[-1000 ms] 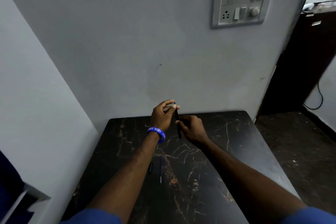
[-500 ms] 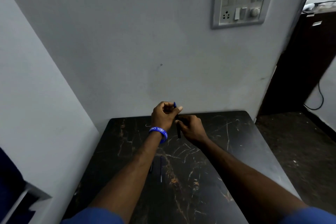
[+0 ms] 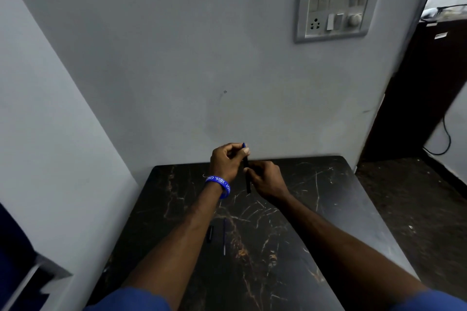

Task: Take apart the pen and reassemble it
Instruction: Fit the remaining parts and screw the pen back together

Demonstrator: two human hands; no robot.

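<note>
I hold the pen barrel (image 3: 247, 179) upright above the far edge of the dark table (image 3: 328, 209). My left hand (image 3: 226, 161) pinches its blue top end, and my right hand (image 3: 265, 179) grips the middle. The refill (image 3: 224, 236) and a short black part (image 3: 209, 233) lie on the table nearer to me.

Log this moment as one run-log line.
left hand: grip on blue end piece | right hand: grip on pen barrel | table: refill, cap
</note>
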